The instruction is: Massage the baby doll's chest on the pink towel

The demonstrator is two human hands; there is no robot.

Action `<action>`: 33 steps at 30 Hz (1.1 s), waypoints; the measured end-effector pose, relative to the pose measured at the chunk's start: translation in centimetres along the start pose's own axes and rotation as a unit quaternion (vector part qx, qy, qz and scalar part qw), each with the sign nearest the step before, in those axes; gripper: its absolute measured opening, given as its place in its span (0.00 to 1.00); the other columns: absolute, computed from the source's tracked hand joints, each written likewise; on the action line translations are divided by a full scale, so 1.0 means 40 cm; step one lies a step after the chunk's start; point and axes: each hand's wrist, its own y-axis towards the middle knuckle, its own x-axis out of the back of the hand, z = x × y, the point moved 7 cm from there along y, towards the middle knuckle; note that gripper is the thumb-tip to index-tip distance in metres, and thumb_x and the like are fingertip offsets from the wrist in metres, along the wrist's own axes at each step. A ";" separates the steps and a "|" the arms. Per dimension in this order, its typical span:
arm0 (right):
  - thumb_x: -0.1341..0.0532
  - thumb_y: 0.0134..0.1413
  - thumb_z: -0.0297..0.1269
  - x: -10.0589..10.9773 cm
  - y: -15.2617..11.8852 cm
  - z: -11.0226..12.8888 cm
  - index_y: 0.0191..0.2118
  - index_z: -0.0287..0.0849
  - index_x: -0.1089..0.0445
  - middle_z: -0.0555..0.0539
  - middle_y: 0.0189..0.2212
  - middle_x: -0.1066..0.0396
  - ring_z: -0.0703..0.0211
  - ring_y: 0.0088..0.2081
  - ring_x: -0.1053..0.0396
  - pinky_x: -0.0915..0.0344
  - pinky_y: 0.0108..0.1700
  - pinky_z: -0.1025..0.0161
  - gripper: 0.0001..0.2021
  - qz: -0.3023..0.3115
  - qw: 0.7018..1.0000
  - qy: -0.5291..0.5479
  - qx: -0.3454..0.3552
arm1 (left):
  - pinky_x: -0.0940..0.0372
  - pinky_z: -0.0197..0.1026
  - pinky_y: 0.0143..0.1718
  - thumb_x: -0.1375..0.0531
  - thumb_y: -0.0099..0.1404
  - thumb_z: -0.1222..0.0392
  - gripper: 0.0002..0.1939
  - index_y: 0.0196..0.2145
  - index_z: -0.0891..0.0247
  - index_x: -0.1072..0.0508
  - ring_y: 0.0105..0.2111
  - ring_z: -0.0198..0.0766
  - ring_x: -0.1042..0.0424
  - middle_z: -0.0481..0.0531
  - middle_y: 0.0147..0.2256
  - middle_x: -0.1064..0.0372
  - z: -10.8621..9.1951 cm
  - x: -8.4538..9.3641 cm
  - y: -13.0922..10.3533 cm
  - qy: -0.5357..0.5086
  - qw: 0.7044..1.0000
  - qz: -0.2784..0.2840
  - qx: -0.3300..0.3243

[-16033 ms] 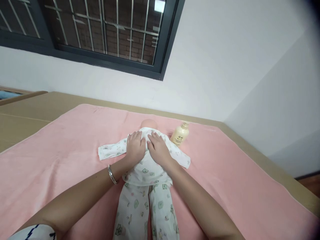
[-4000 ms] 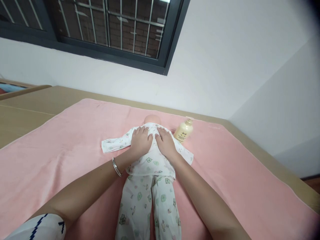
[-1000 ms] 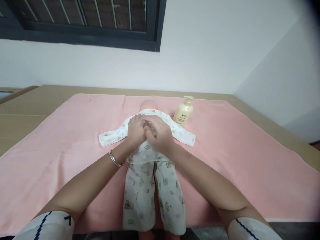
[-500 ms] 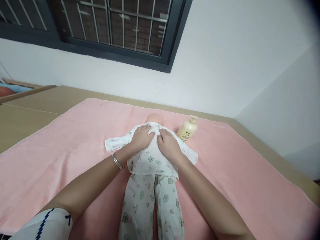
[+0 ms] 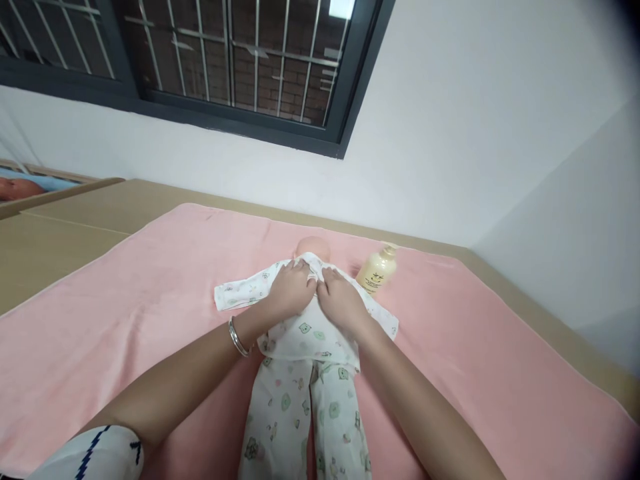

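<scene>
A baby doll [image 5: 313, 247] lies stretched out, its bald head pointing to the far wall; which way its face points I cannot tell. It wears a white printed top [image 5: 310, 343] and matching trousers [image 5: 283, 413]. My left hand [image 5: 291, 290], with a silver bangle at the wrist, rests flat on the left upper part of the top. Opposite it, my right hand [image 5: 341, 297] lies on the right upper part, fingers extended. The two thumbs almost meet at the middle. Neither hand grips anything that I can see.
A pale yellow pump bottle [image 5: 377, 270] leans beside the doll's right-hand sleeve. Under everything spreads a pink blanket [image 5: 465, 333] on a wooden surface [image 5: 75, 230]. Behind are a white wall and a dark-framed barred window [image 5: 240, 120]. Something orange [image 5: 20, 189] shows at far left.
My hands have drawn closer together on the doll's top, thumbs now nearly touching. The whole view has shifted slightly, so the doll and bottle sit a little lower.
</scene>
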 end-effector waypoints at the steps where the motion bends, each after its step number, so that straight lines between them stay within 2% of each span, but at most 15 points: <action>1: 0.52 0.67 0.34 -0.001 -0.011 0.015 0.60 0.30 0.35 0.31 0.62 0.38 0.44 0.65 0.43 0.47 0.65 0.51 0.22 -0.002 1.000 -0.009 0.000 | 0.40 0.50 0.58 0.53 0.69 0.62 0.19 0.51 0.67 0.28 0.57 0.50 0.32 0.63 0.54 0.29 0.007 0.001 0.009 -0.008 1.000 0.011 -0.006; 4: 0.52 0.66 0.33 -0.001 -0.023 0.033 0.58 0.32 0.33 0.32 0.61 0.36 0.45 0.65 0.42 0.47 0.65 0.52 0.21 -0.008 1.000 -0.002 0.007 | 0.39 0.51 0.56 0.54 0.69 0.62 0.19 0.49 0.68 0.28 0.54 0.50 0.31 0.64 0.52 0.28 0.009 -0.004 0.011 0.007 1.000 0.019 -0.008; 8: 0.53 0.67 0.35 0.004 0.016 -0.013 0.56 0.37 0.32 0.38 0.59 0.33 0.51 0.63 0.40 0.46 0.65 0.55 0.20 -0.017 0.997 0.070 0.035 | 0.44 0.56 0.60 0.52 0.69 0.61 0.23 0.58 0.73 0.34 0.62 0.56 0.40 0.69 0.60 0.36 -0.035 -0.014 -0.031 0.053 0.998 -0.016 -0.004; 11: 0.52 0.66 0.36 0.003 0.042 -0.040 0.53 0.39 0.31 0.39 0.59 0.33 0.51 0.62 0.39 0.46 0.64 0.52 0.18 -0.012 0.994 0.089 0.061 | 0.44 0.56 0.60 0.51 0.67 0.63 0.23 0.57 0.71 0.33 0.62 0.54 0.40 0.68 0.59 0.34 -0.058 -0.016 -0.046 0.047 0.999 -0.011 -0.017; 14: 0.52 0.65 0.35 -0.002 0.031 -0.029 0.54 0.37 0.32 0.37 0.58 0.33 0.47 0.62 0.39 0.45 0.63 0.50 0.19 -0.003 0.997 0.063 0.041 | 0.43 0.53 0.60 0.52 0.68 0.63 0.21 0.55 0.70 0.31 0.60 0.52 0.38 0.67 0.56 0.32 -0.041 -0.007 -0.029 0.009 1.000 0.001 -0.028; 18: 0.53 0.65 0.31 0.002 -0.016 0.027 0.61 0.29 0.36 0.31 0.62 0.38 0.43 0.65 0.43 0.47 0.65 0.51 0.23 -0.008 1.000 0.004 0.008 | 0.42 0.52 0.58 0.54 0.70 0.62 0.20 0.52 0.67 0.29 0.57 0.51 0.34 0.65 0.53 0.30 0.003 -0.006 0.002 -0.014 1.000 0.003 -0.008; 21: 0.53 0.65 0.31 0.009 -0.028 0.049 0.58 0.32 0.32 0.33 0.60 0.34 0.43 0.64 0.40 0.45 0.64 0.51 0.21 -0.011 1.000 -0.012 0.013 | 0.44 0.54 0.59 0.54 0.70 0.61 0.20 0.51 0.69 0.30 0.58 0.52 0.35 0.65 0.55 0.31 0.016 -0.020 0.005 -0.006 1.000 -0.016 0.015; 24: 0.55 0.66 0.32 0.005 -0.008 0.026 0.58 0.36 0.32 0.37 0.58 0.32 0.47 0.63 0.39 0.42 0.63 0.52 0.22 -0.013 1.000 0.024 0.014 | 0.46 0.56 0.61 0.54 0.71 0.59 0.21 0.55 0.70 0.32 0.60 0.54 0.38 0.66 0.58 0.33 0.014 -0.032 -0.002 0.000 0.999 -0.042 0.029; 28: 0.55 0.66 0.34 -0.021 0.027 -0.018 0.65 0.31 0.40 0.36 0.65 0.42 0.49 0.67 0.46 0.51 0.68 0.51 0.26 -0.035 0.998 0.053 0.015 | 0.48 0.56 0.62 0.53 0.71 0.58 0.22 0.58 0.69 0.35 0.62 0.53 0.40 0.64 0.60 0.36 0.012 -0.037 -0.009 -0.008 0.998 -0.061 0.035; 33: 0.55 0.66 0.36 -0.040 0.032 -0.028 0.65 0.32 0.40 0.36 0.65 0.41 0.50 0.67 0.46 0.53 0.69 0.51 0.26 -0.057 0.996 0.067 0.025 | 0.48 0.56 0.63 0.53 0.71 0.59 0.22 0.58 0.68 0.34 0.62 0.53 0.40 0.63 0.61 0.36 0.015 -0.036 -0.009 -0.016 0.997 -0.062 0.033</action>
